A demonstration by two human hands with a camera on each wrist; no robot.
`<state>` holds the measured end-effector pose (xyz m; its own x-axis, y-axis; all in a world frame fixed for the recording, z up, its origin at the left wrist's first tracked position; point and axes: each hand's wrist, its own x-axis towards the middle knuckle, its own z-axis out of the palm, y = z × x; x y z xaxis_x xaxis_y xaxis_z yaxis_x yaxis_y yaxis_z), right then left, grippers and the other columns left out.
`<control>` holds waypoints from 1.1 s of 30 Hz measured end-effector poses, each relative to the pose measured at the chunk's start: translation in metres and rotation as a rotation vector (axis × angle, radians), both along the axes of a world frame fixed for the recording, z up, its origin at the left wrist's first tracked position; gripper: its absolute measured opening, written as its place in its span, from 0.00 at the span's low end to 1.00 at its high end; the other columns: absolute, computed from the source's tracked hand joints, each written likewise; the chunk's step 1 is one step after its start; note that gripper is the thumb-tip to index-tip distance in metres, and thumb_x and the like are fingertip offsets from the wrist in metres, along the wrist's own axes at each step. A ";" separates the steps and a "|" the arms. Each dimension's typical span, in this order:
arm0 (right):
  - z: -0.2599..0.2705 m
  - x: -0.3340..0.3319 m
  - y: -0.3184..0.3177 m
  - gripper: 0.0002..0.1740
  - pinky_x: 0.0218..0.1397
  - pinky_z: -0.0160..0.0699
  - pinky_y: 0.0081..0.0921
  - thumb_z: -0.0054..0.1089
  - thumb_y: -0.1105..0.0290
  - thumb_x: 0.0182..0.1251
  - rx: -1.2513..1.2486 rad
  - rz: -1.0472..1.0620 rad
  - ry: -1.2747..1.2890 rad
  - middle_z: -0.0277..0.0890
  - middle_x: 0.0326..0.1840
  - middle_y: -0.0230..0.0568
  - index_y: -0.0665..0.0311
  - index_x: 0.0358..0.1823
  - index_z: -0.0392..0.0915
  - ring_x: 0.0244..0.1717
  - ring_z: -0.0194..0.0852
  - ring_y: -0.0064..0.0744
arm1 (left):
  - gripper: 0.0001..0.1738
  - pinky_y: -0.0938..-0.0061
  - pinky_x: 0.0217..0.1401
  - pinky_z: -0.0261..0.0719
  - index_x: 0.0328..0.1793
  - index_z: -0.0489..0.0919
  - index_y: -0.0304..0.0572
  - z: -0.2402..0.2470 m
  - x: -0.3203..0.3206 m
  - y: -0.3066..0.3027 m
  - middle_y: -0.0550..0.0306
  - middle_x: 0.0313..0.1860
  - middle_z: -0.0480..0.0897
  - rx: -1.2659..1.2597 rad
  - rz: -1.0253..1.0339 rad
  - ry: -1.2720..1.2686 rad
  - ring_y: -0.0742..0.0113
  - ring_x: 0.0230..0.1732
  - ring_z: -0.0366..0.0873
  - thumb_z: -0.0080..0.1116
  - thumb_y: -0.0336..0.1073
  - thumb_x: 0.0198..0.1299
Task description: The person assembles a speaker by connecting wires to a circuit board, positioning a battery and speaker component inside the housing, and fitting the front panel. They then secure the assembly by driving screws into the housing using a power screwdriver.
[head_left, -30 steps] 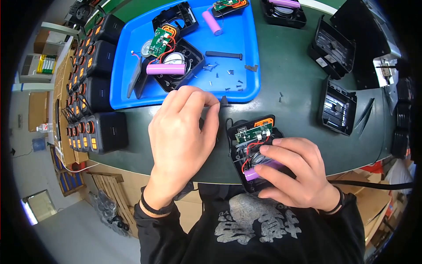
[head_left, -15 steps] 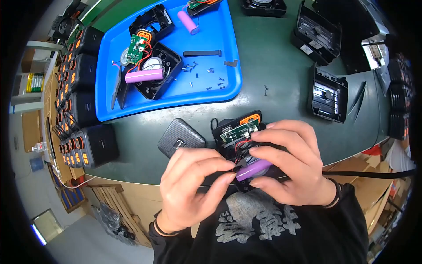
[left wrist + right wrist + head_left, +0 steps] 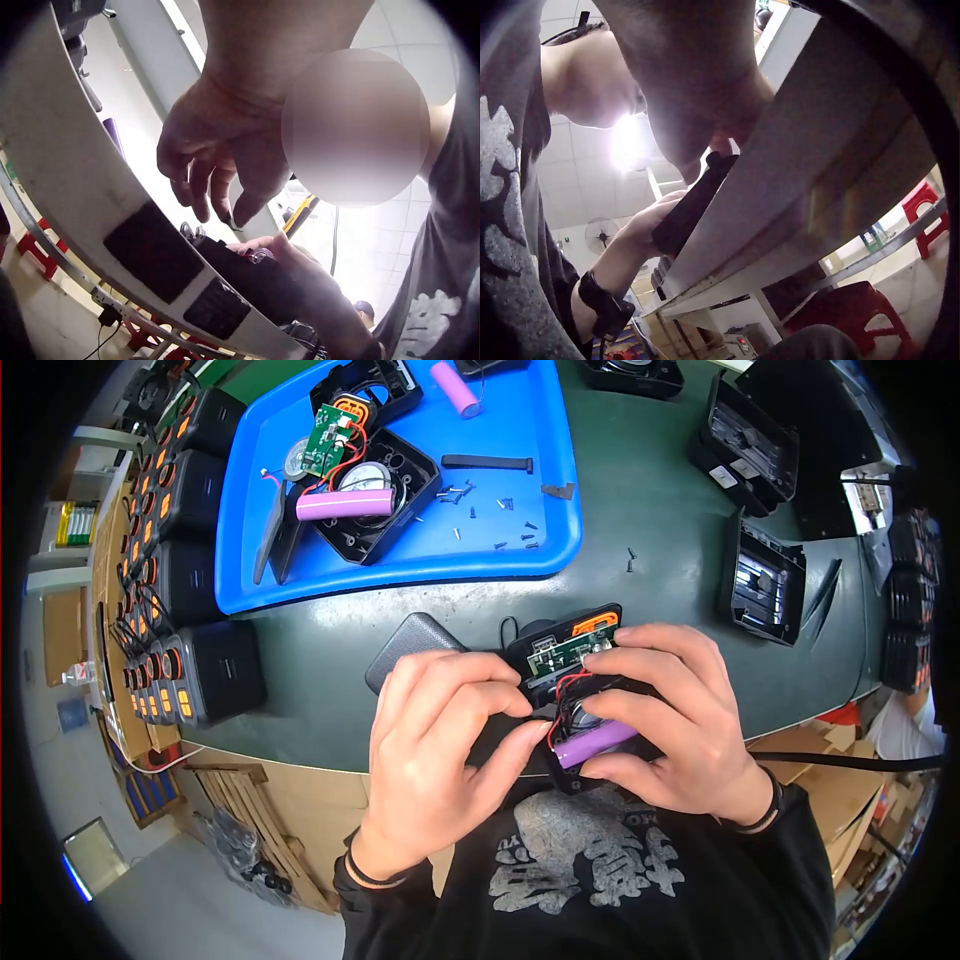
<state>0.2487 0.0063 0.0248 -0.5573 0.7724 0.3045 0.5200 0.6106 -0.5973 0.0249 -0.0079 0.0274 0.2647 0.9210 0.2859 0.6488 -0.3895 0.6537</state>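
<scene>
Green bench [image 3: 650, 610], blue tray [image 3: 400, 575]; right hand [image 3: 680, 720] grip clamps shell [image 3: 545, 632]; left hand [image 3: 440, 750] grip unclear.

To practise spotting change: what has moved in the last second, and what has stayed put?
The left hand came down from the edge of the tray to the open shell; its fingers now meet the end of the battery. The right hand still holds the shell, and the tray's parts lie as before.

View from under the table [image 3: 817, 172] edge
Black case [image 3: 692, 204] up top, left hand [image 3: 646, 223] gripping it from behind (everything's heavily backlit).
</scene>
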 end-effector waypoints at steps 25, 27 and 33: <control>-0.021 0.010 -0.010 0.26 0.56 0.77 0.44 0.76 0.57 0.47 -0.029 0.022 0.139 0.75 0.58 0.45 0.61 0.45 0.81 0.61 0.72 0.51 | 0.16 0.64 0.43 0.73 0.33 0.81 0.44 0.030 0.014 0.022 0.60 0.41 0.77 -0.084 -0.157 0.363 0.56 0.43 0.71 0.76 0.28 0.36; -0.022 0.011 -0.011 0.26 0.56 0.78 0.45 0.75 0.56 0.48 -0.036 0.022 0.140 0.74 0.58 0.45 0.61 0.46 0.81 0.61 0.72 0.51 | 0.15 0.64 0.43 0.72 0.32 0.81 0.45 0.031 0.014 0.022 0.60 0.41 0.77 -0.087 -0.180 0.385 0.55 0.43 0.70 0.75 0.29 0.37; -0.023 0.012 -0.011 0.26 0.57 0.78 0.44 0.75 0.56 0.47 -0.038 0.028 0.154 0.74 0.59 0.44 0.61 0.47 0.81 0.62 0.72 0.50 | 0.14 0.63 0.44 0.72 0.33 0.82 0.44 0.030 0.019 0.023 0.60 0.41 0.76 -0.103 -0.206 0.393 0.55 0.44 0.70 0.75 0.30 0.38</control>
